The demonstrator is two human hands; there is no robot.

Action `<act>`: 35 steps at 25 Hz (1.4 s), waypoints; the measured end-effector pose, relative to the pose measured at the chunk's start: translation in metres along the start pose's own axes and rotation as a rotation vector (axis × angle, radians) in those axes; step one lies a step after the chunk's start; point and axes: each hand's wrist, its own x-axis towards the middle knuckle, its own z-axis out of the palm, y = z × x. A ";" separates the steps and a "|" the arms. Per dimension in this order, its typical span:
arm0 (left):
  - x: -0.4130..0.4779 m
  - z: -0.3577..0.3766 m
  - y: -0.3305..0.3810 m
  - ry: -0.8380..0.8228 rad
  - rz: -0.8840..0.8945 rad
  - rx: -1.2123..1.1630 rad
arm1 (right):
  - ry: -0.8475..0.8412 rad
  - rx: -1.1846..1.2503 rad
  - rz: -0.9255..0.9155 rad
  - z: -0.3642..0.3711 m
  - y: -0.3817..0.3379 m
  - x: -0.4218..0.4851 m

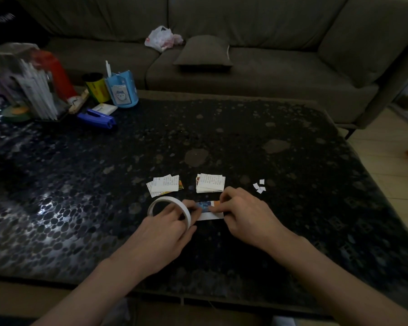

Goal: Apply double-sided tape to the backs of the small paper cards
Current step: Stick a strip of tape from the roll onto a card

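My left hand (167, 228) grips a white roll of double-sided tape (169, 209) standing on edge on the dark table. Just right of the roll lies a small paper card (210, 210) with a blue and orange print and a white lower band. My right hand (242, 215) rests on the card's right part with its fingers curled, pinching at the card near the roll. Beyond the hands sit two piles of small cards: a spread one (165, 187) on the left and a neater stack (210, 183) on the right. The card's middle is hidden by my fingers.
A few tiny white paper scraps (259, 186) lie right of the stacks. At the table's far left stand a blue stapler (97, 118), a blue pen holder (121, 91), a yellow can (96, 88) and a rack of papers (33, 85). A grey sofa (245, 62) runs behind the table.
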 end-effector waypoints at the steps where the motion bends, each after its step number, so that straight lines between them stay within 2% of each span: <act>1: -0.001 0.001 0.001 -0.008 0.015 0.060 | 0.004 0.006 -0.002 0.000 0.001 0.000; 4: -0.001 0.001 0.001 -0.005 0.019 0.149 | 0.033 0.115 0.038 0.001 0.006 -0.001; 7: 0.001 0.000 0.000 0.002 0.027 0.136 | 0.079 0.357 0.162 0.003 0.012 0.004; 9: 0.001 0.000 -0.001 -0.014 0.026 0.122 | 0.102 0.415 0.218 0.004 0.014 0.006; 11: 0.001 0.000 -0.001 -0.015 0.026 0.117 | 0.110 0.388 0.167 0.002 0.014 0.004; 15: 0.001 -0.002 0.001 -0.018 0.018 0.111 | 0.087 0.150 -0.025 0.004 0.011 -0.003; 19: 0.002 -0.003 0.001 -0.018 0.018 0.106 | 0.129 0.115 -0.040 0.001 0.010 -0.005; 23: 0.002 -0.003 0.002 -0.021 0.019 0.086 | 0.043 0.006 -0.128 0.000 0.007 -0.007; 30: 0.001 -0.003 0.000 -0.012 0.020 0.042 | 0.233 0.315 0.146 0.004 0.009 0.001; 35: 0.005 -0.005 -0.003 0.045 -0.022 -0.085 | 0.278 0.151 0.177 0.002 0.012 0.007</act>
